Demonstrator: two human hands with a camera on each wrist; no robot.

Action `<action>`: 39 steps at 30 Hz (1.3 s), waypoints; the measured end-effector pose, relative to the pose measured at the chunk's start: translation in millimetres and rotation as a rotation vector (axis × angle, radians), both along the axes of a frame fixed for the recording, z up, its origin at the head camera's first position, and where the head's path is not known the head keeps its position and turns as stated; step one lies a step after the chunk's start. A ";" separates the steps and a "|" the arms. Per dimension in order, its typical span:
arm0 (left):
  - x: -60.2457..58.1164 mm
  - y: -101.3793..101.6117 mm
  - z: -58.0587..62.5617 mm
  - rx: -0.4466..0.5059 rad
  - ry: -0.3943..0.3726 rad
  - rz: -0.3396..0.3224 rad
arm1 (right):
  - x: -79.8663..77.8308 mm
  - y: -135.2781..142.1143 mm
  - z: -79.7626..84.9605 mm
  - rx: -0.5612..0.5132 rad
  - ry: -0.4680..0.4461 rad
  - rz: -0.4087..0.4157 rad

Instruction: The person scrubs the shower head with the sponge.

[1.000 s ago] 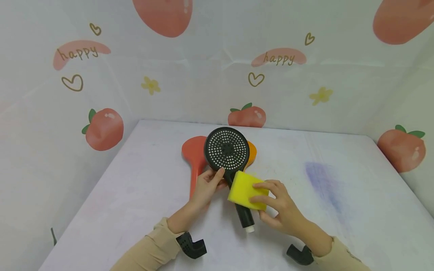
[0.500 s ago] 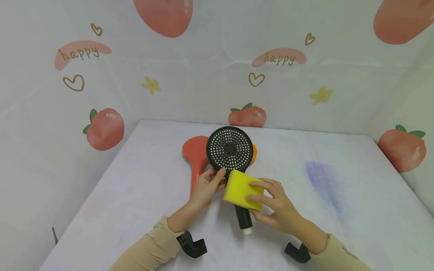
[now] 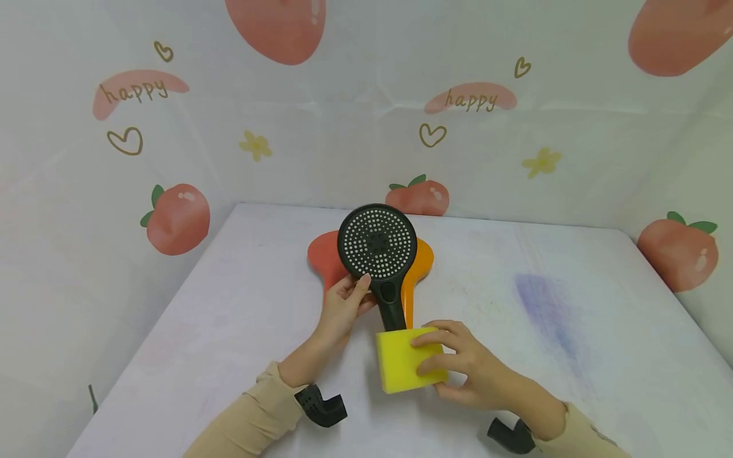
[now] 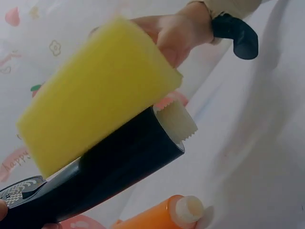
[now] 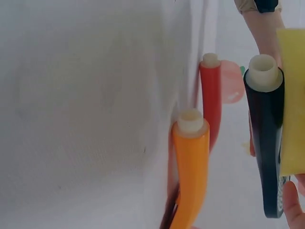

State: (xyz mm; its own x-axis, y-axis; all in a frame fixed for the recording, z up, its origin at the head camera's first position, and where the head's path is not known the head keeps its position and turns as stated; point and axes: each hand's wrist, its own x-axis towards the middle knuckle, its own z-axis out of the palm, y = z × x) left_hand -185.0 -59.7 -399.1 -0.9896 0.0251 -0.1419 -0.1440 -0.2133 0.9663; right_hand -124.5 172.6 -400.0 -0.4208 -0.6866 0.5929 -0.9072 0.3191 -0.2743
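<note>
A black shower head is held up by my left hand, which grips it at the neck, thumb on the front. Its perforated face is toward me. My right hand holds a yellow sponge against the lower handle, fingers spread over the sponge's front. In the left wrist view the sponge lies along the black handle, whose pale threaded end sticks out beyond it. The head view has that end hidden behind the sponge.
Behind the black one, a red shower head lies at left and an orange shower head at right on the white tabletop. A printed cloth wall rises at the back. The tabletop has a purple smudge at right.
The sponge has slid down the handle from below the neck to its lower end. Over the last half second, the shower head has shifted slightly up and left, uncovering more of the orange one.
</note>
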 end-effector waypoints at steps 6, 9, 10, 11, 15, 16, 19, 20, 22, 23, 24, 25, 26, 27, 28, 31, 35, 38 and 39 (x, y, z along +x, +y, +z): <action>1.7 -1.1 2.4 -0.004 0.000 -0.026 | -3.3 -1.8 2.1 -0.043 0.051 -0.040; 4.0 0.4 1.7 -0.024 0.000 -0.066 | -7.1 -4.4 2.4 -0.079 0.061 -0.129; 5.1 1.1 1.5 -0.036 0.000 -0.081 | -8.5 -5.1 2.7 -0.091 0.067 -0.164; 6.4 2.0 2.0 -0.045 0.001 -0.100 | -9.7 -5.9 3.0 -0.109 0.071 -0.195; 9.0 4.2 0.7 -0.062 0.011 -0.143 | -13.6 -6.1 -0.9 -0.156 0.062 -0.281; 8.9 4.3 0.0 -0.063 0.010 -0.144 | -13.8 -5.8 -2.3 -0.161 0.058 -0.287; 5.6 3.1 -4.1 -0.049 0.002 -0.128 | -12.2 -3.6 -6.7 -0.143 0.027 -0.266; 4.4 2.3 -5.0 -0.047 0.003 -0.122 | -10.9 -2.7 -7.2 -0.133 0.012 -0.249; 2.5 0.3 -5.4 -0.029 0.001 -0.098 | -7.9 -0.3 -8.2 -0.108 -0.017 -0.203; 1.7 -0.6 -5.0 -0.020 0.004 -0.084 | -6.5 1.0 -8.4 -0.096 -0.026 -0.175; 1.0 -1.5 -4.3 -0.012 0.007 -0.072 | -5.2 2.4 -8.4 -0.087 -0.033 -0.143; 0.6 -2.5 -3.1 -0.010 0.013 -0.060 | -3.8 3.7 -8.6 -0.077 -0.039 -0.114; 0.0 -3.5 -2.5 -0.003 0.016 -0.047 | -3.0 4.8 -8.7 -0.071 -0.033 -0.085; -0.6 -4.2 -1.4 0.005 0.014 -0.032 | -2.2 5.8 -8.7 -0.066 -0.028 -0.060; -0.9 -5.0 -0.7 0.008 0.018 -0.024 | -1.6 6.3 -8.3 -0.065 -0.019 -0.039; -1.2 -6.0 1.0 0.018 0.021 -0.012 | -1.1 5.6 -7.6 -0.089 0.017 -0.018; 1.3 -4.6 3.3 0.028 -0.004 -0.018 | -2.3 0.2 -6.5 -0.160 0.048 -0.101; 4.8 -2.2 5.4 0.036 -0.024 -0.040 | -3.5 -4.3 -6.0 -0.221 0.019 -0.227; 5.7 -1.4 5.6 0.041 -0.024 -0.052 | -3.7 -5.5 -5.8 -0.240 -0.006 -0.271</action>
State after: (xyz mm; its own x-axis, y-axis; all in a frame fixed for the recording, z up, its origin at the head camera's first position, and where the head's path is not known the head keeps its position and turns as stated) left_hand -179.3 -61.1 -393.5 -0.9831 0.0822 -0.1637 -0.1791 -0.2440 0.9531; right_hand -128.2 167.1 -405.8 -0.5723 -0.3910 0.7209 -0.7967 0.4732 -0.3758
